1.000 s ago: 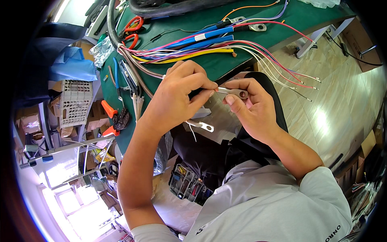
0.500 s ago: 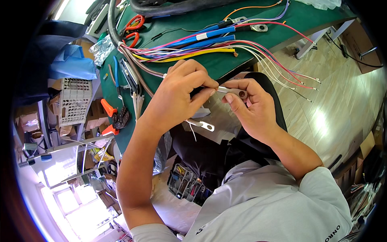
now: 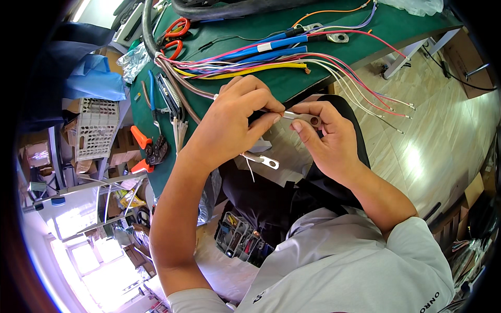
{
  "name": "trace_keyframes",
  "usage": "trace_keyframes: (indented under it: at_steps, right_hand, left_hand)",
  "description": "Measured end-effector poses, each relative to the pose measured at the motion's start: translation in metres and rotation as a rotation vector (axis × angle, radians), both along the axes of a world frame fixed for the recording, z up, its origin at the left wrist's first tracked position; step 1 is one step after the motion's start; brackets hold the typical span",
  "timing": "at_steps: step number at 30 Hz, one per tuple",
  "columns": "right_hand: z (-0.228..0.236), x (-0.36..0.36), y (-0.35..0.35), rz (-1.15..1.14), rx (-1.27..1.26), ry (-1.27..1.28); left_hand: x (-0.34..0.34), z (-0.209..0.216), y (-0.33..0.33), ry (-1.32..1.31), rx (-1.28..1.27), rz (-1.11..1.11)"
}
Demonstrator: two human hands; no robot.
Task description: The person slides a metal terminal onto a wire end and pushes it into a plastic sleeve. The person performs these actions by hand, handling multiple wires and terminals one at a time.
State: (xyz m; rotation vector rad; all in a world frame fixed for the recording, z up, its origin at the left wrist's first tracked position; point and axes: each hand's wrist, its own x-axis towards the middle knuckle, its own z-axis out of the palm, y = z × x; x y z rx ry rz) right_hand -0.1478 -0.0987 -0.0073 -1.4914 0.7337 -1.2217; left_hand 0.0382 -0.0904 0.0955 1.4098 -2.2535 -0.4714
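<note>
In front of my lap, my right hand [image 3: 336, 141] pinches a silver cable lug [image 3: 313, 120] between thumb and fingers, its round hole facing up. Thumb and fingers of my left hand [image 3: 235, 117] are closed at the barrel end of that lug, on a cable whose end is mostly hidden by the hand. Brown cables [image 3: 180, 86] run from the bundle on the table to behind my left hand. Below that hand hangs a second lug [image 3: 269, 163], with a thin white wire [image 3: 251, 169] beside it.
On the green table [image 3: 209, 47] lie blue, yellow, white and pink wires [image 3: 250, 67], red-handled scissors [image 3: 177, 30] and an orange-handled crimping tool [image 3: 155, 151]. Several thin wire ends overhang the table edge on the right. A tool basket [image 3: 240, 237] stands on the floor near my legs.
Both hands stay nearly in place, still together at the lug. The view has shifted very slightly.
</note>
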Motion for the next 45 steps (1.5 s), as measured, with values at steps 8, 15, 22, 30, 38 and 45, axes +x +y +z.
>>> trace_keyframes:
  at_steps: [8, 15, 22, 30, 38, 45]
  right_hand:
    - [0.010, -0.004, 0.000, -0.032, -0.086, 0.120]
    - [0.011, -0.006, -0.002, -0.036, -0.147, 0.165]
    - [0.013, -0.008, -0.001, -0.050, -0.181, 0.195]
    - [0.013, -0.007, -0.005, -0.064, -0.259, 0.210]
    - [0.012, -0.006, -0.005, -0.072, -0.225, 0.234]
    - [0.011, -0.006, -0.005, -0.066, -0.205, 0.238]
  left_hand:
    - [-0.002, 0.005, 0.001, 0.003, 0.005, -0.017]
    - [0.000, -0.001, -0.001, 0.013, 0.005, -0.005]
    - [-0.002, -0.001, -0.001, 0.018, 0.014, -0.001]
    - [-0.001, 0.001, 0.000, 0.012, 0.015, -0.008]
    - [0.002, 0.000, -0.002, 0.007, 0.013, -0.028]
    - [0.002, 0.001, -0.002, 0.025, 0.041, -0.040]
